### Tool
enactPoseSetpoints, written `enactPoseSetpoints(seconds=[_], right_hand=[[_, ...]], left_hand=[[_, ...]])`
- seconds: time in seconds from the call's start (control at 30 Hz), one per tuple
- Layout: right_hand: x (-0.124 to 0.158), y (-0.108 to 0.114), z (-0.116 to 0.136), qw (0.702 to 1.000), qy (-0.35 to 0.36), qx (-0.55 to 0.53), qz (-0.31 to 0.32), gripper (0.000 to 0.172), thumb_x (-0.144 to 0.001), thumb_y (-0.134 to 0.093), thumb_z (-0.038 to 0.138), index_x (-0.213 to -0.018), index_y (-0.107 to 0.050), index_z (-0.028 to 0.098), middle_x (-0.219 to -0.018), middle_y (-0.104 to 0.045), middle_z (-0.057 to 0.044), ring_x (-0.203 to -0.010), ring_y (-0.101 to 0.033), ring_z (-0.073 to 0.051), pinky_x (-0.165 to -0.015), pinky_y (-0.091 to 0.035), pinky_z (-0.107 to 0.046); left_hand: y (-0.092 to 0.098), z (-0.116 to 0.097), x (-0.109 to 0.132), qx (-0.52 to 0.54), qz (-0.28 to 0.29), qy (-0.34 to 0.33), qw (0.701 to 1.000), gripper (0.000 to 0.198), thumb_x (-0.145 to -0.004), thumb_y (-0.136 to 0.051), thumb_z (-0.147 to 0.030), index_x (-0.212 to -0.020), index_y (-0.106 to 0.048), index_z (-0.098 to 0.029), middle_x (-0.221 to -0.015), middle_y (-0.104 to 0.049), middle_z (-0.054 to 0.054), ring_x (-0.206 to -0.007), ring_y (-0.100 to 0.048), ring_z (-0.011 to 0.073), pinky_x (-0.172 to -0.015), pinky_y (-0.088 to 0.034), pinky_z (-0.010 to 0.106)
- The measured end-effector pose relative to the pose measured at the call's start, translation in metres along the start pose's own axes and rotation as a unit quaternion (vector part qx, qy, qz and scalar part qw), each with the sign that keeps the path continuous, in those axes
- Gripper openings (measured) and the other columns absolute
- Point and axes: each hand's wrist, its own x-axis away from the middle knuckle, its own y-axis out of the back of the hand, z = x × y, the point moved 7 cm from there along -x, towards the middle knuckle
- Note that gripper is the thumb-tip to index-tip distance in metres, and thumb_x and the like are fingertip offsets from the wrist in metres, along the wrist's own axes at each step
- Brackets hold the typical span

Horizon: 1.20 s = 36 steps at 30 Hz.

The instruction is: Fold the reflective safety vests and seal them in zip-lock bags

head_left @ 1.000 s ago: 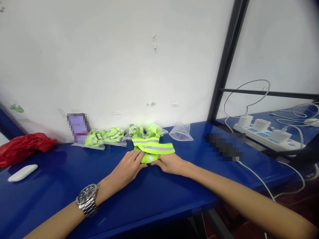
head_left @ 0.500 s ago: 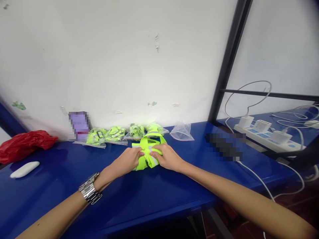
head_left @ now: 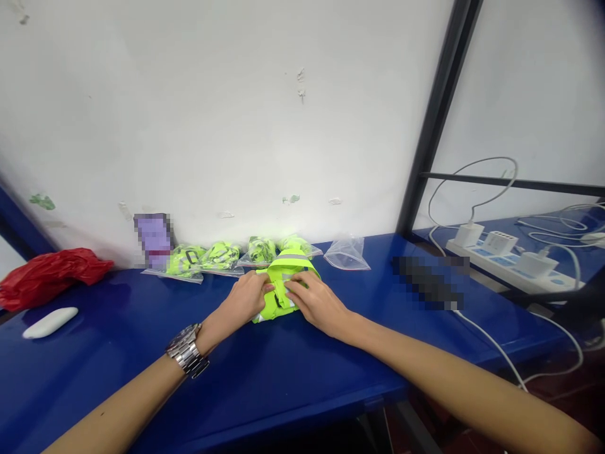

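A lime-yellow hi-vis vest (head_left: 288,268) with silver reflective bands sits folded into a thick bundle at the centre of the frame, on the blue bench (head_left: 94,328), just in front of a row of bagged vests (head_left: 220,255). The step in hand looks like folding it into a compact packet; the next move seems to call for tucking in the loose band and pressing the bundle flat. The left hand (head_left: 243,299), a wristwatch (head_left: 186,350) on its wrist, curls closed on the bundle's left side, its fingers (head_left: 269,287) bunched on the fabric. The right hand (head_left: 316,304) lies against the right side, its fingers (head_left: 295,289) slightly spread; whether they grip, I cannot tell.
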Motion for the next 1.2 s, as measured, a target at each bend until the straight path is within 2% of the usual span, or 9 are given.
enactPoseSetpoints(seconds=[0.13, 0.27, 0.4, 0.5, 0.73, 0.87, 1.0, 1.1, 1.2], right_hand=[[0.003, 0.0, 0.009, 0.998, 0.051, 0.01, 0.034, 0.044, -0.092, -0.053, 0.042, -0.123, -0.05, 0.01, -0.117, -0.055, -0.018, -0.111, -0.049, -0.03, -0.093, -0.048, -0.046], [0.0, -0.008, 0.006, 0.996, 0.048, 0.038, 0.066, 0.042, -0.088, -0.059, 0.033, -0.121, -0.05, 0.008, -0.116, -0.055, -0.019, -0.108, -0.051, -0.031, -0.088, -0.05, -0.048], [-0.003, -0.013, 0.003, 0.995, 0.051, 0.024, 0.082, 0.041, -0.091, -0.056, 0.032, -0.123, -0.048, 0.009, -0.118, -0.055, -0.019, -0.113, -0.051, -0.031, -0.093, -0.049, -0.047], [-0.004, -0.014, 0.003, 0.995, 0.054, 0.014, 0.085, 0.046, -0.091, -0.055, 0.034, -0.128, -0.045, 0.009, -0.123, -0.053, -0.02, -0.12, -0.047, -0.033, -0.096, -0.046, -0.049], [-0.008, -0.021, 0.0, 0.994, 0.045, 0.009, 0.096, 0.04, -0.091, -0.057, 0.03, -0.124, -0.047, 0.01, -0.12, -0.057, -0.019, -0.117, -0.051, -0.031, -0.097, -0.045, -0.047], [-0.003, -0.013, 0.004, 0.996, 0.027, -0.026, 0.081, 0.032, -0.095, -0.049, 0.03, -0.122, -0.047, 0.012, -0.117, -0.06, -0.017, -0.109, -0.055, -0.027, -0.089, -0.046, -0.041], [0.0, -0.005, 0.008, 0.993, -0.024, -0.054, 0.101, 0.019, -0.098, -0.042, 0.03, -0.1, -0.054, 0.015, -0.092, -0.064, -0.008, -0.081, -0.058, -0.02, -0.069, -0.042, -0.031], [-0.002, -0.005, 0.004, 0.986, -0.081, -0.06, 0.13, 0.029, -0.099, -0.036, 0.032, -0.083, -0.055, 0.017, -0.076, -0.062, -0.003, -0.065, -0.053, -0.016, -0.06, -0.034, -0.028], [-0.006, -0.01, -0.004, 0.975, -0.14, -0.067, 0.157, 0.039, -0.101, -0.03, 0.038, -0.081, -0.057, 0.019, -0.077, -0.064, -0.002, -0.065, -0.055, -0.015, -0.058, -0.03, -0.026]], left_hand=[[0.0, -0.004, 0.006, -0.008, -0.016, -0.016, 1.0, 0.027, -0.092, -0.036, -0.014, -0.109, -0.058, -0.016, -0.089, -0.059, 0.009, -0.077, -0.057, 0.023, -0.068, -0.044, 0.033], [0.002, -0.013, 0.017, -0.04, -0.047, -0.077, 0.995, 0.03, -0.086, -0.036, -0.003, -0.096, -0.061, -0.016, -0.104, -0.057, 0.012, -0.095, -0.053, 0.0248, -0.083, -0.046, 0.037], [0.005, -0.018, 0.038, -0.058, -0.071, -0.141, 0.986, 0.03, -0.097, -0.037, -0.024, -0.12, -0.053, -0.013, -0.104, -0.06, 0.013, -0.098, -0.053, 0.0264, -0.089, -0.046, 0.041], [0.005, -0.018, 0.051, -0.046, -0.068, -0.172, 0.982, 0.052, -0.095, -0.044, -0.044, -0.137, -0.037, -0.013, -0.123, -0.055, 0.015, -0.109, -0.05, 0.0278, -0.094, -0.045, 0.041], [0.001, -0.02, 0.05, -0.075, -0.063, -0.2, 0.975, 0.034, -0.099, -0.035, -0.036, -0.117, -0.051, -0.013, -0.11, -0.059, 0.014, -0.102, -0.054, 0.0266, -0.09, -0.047, 0.042], [0.006, -0.022, 0.057, -0.033, -0.022, -0.176, 0.984, 0.034, -0.1, -0.03, -0.039, -0.108, -0.054, -0.016, -0.101, -0.059, 0.011, -0.096, -0.057, 0.025, -0.081, -0.047, 0.038], [0.017, -0.028, 0.062, 0.043, 0.067, -0.142, 0.987, 0.036, -0.101, -0.024, -0.041, -0.098, -0.053, -0.019, -0.093, -0.059, 0.006, -0.082, -0.056, 0.0199, -0.073, -0.042, 0.032], [0.025, -0.028, 0.054, 0.099, 0.115, -0.116, 0.982, 0.039, -0.101, -0.022, -0.042, -0.087, -0.05, -0.02, -0.079, -0.055, 0.0, -0.07, -0.051, 0.0163, -0.068, -0.038, 0.029], [0.027, -0.022, 0.041, 0.147, 0.14, -0.091, 0.975, 0.041, -0.1, -0.022, -0.047, -0.078, -0.045, -0.02, -0.07, -0.047, -0.002, -0.064, -0.045, 0.0147, -0.064, -0.034, 0.028]])
